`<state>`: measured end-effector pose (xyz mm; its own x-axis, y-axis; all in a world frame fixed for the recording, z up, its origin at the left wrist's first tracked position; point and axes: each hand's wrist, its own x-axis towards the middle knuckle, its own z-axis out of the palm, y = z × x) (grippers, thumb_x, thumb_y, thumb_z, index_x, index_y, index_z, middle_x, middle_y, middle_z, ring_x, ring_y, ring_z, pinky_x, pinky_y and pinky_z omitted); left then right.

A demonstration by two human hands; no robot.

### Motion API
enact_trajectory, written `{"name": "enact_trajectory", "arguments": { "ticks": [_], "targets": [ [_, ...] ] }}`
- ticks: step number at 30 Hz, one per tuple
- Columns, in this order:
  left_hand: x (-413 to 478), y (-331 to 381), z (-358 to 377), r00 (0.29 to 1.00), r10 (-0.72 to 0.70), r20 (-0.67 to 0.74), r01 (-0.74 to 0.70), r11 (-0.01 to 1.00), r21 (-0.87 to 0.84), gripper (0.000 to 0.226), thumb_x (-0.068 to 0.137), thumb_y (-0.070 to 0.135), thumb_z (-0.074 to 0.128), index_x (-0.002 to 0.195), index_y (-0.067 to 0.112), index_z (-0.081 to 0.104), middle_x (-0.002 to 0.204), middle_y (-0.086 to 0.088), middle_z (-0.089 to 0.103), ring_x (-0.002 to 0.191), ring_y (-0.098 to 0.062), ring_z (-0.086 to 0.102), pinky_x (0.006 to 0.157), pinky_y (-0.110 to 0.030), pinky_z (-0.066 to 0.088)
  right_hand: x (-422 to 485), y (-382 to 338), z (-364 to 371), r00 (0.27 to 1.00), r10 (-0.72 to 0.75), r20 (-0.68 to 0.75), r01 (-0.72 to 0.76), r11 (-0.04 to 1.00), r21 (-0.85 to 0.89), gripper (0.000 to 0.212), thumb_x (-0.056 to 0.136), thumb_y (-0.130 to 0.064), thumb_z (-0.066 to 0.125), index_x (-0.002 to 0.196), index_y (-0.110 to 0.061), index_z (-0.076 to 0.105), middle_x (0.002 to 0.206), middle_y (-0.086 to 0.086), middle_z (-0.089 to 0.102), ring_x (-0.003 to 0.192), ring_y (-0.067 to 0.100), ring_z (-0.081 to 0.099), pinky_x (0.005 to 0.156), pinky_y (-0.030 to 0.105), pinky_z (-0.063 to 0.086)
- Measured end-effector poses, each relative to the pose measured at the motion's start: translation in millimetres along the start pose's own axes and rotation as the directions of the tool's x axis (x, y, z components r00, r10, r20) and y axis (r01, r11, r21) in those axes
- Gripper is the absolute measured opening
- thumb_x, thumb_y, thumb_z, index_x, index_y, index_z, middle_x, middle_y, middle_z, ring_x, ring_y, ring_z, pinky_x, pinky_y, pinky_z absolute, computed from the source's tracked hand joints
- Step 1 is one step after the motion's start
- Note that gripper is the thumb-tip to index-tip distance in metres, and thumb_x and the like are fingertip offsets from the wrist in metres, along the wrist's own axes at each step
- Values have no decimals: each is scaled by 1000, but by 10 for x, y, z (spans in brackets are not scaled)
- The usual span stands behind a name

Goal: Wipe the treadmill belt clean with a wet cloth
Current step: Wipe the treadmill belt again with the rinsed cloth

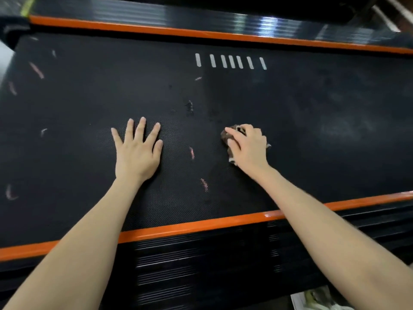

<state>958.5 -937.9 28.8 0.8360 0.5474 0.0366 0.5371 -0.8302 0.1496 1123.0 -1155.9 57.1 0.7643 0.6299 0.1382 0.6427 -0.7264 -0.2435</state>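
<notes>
The black textured treadmill belt (223,92) fills the view, crossed by several pale pink and white smear marks. My right hand (249,147) presses a crumpled brown and white cloth (228,136) onto the belt right of centre; most of the cloth is hidden under the palm. My left hand (138,151) lies flat on the belt with fingers spread, holding nothing, about a hand's width left of the cloth. The belt to the right of the cloth looks darker with a faint sheen.
Orange trim (190,225) and a black ribbed side rail (201,260) border the belt on my side. A second orange strip (201,33) and glossy rail run along the far side. A row of several white dashes (230,61) is printed on the belt.
</notes>
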Motion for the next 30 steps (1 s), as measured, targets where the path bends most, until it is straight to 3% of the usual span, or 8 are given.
{"name": "enact_trajectory", "arguments": {
  "ticks": [3, 5, 8, 15, 19, 23, 28, 30],
  "targets": [
    [-5, 4, -3, 1000, 3, -2, -3, 1000, -2, 51, 100, 44, 20, 149, 29, 25, 157, -10, 19, 144, -33, 9, 113, -60, -1, -379, -245, 24, 978, -206, 12, 204, 972, 119, 42, 86, -42, 44, 114, -23, 68, 109, 14, 56, 88, 33, 52, 75, 42, 44],
    [-3, 8, 0, 1000, 8, -12, -8, 1000, -1, 51, 100, 44, 21, 149, 29, 26, 156, -10, 20, 144, -33, 9, 113, -61, -1, -715, -228, -36, 888, -447, 108, 420, 884, 203, 37, 86, -39, 49, 115, -24, 68, 108, 11, 56, 87, 27, 52, 75, 38, 44],
    [-4, 7, 3, 1000, -6, -1, 6, 1000, 5, 51, 100, 44, 19, 149, 30, 24, 157, -9, 18, 145, -32, 8, 114, -60, -1, -546, -157, -81, 758, -633, 155, 597, 770, 225, 34, 86, -36, 50, 113, -26, 69, 102, 10, 58, 82, 24, 53, 71, 35, 42],
    [3, -11, 26, 999, -6, -37, 6, 1000, 4, 53, 98, 46, 16, 147, 32, 28, 155, -9, 23, 144, -32, 12, 114, -59, 0, 329, -739, 282, 926, -377, 24, 368, 914, 170, 42, 83, -28, 60, 123, -14, 60, 101, 10, 62, 86, 29, 54, 75, 49, 48],
    [3, 3, 24, 999, -8, -35, 8, 1000, 3, 54, 98, 47, 12, 148, 32, 26, 156, -8, 22, 145, -31, 10, 114, -58, -2, -403, -347, 29, 787, -609, 96, 574, 781, 246, 30, 82, -31, 54, 106, -19, 66, 96, 3, 59, 81, 21, 50, 72, 33, 40],
    [-4, 13, 22, 999, -10, -42, 10, 1000, 5, 51, 99, 44, 19, 148, 31, 26, 157, -7, 20, 145, -31, 10, 114, -59, -3, -430, -195, -12, 680, -722, 123, 698, 690, 192, 24, 81, -32, 57, 99, -22, 69, 92, 2, 58, 79, 20, 48, 66, 34, 40],
    [2, -2, 35, 1000, -9, -28, 9, 1000, 7, 51, 99, 45, 18, 148, 33, 23, 157, -7, 19, 145, -30, 7, 114, -58, -3, 347, -619, 227, 901, -433, -17, 431, 892, 132, 22, 79, -30, 58, 94, -20, 71, 89, 6, 59, 78, 27, 53, 65, 44, 48],
    [7, -5, 33, 999, -8, -31, 8, 1000, 8, 51, 99, 46, 17, 148, 33, 23, 157, -7, 19, 145, -30, 7, 114, -58, -3, 215, -631, 242, 911, -413, -27, 412, 901, 137, 21, 79, -30, 59, 94, -21, 70, 89, 5, 58, 78, 27, 52, 65, 45, 47]
  ]
}}
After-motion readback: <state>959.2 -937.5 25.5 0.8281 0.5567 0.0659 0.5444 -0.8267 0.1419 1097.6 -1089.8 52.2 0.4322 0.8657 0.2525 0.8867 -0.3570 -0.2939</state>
